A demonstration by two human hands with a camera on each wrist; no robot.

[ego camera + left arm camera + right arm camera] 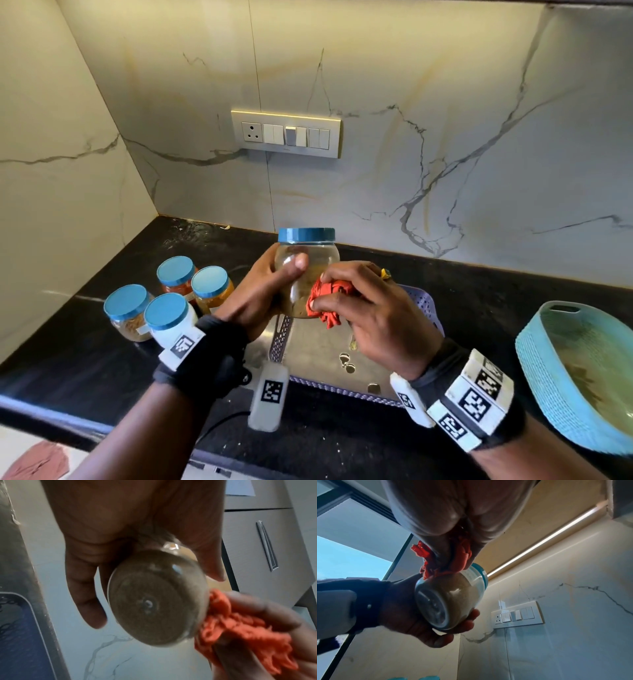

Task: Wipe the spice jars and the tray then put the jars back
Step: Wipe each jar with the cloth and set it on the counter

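Note:
My left hand [270,284] grips a clear spice jar [305,274] with a blue lid, held up above the tray [424,305]. Brown powder fills its lower part. My right hand [356,301] holds a bunched red cloth [325,298] against the jar's right side. The left wrist view looks up at the jar's round base [154,604], fingers [85,588] curled round it and the cloth [240,628] beside it. The right wrist view has the jar [450,599] and the cloth [453,559] too. Several other blue-lidded jars [168,308] stand on the counter to the left.
The purple perforated tray has a shiny metal floor [315,349] with a few drops on it. A light blue woven basket [575,373] lies at the right. The black counter [479,291] meets a marble wall with a switch panel [286,133].

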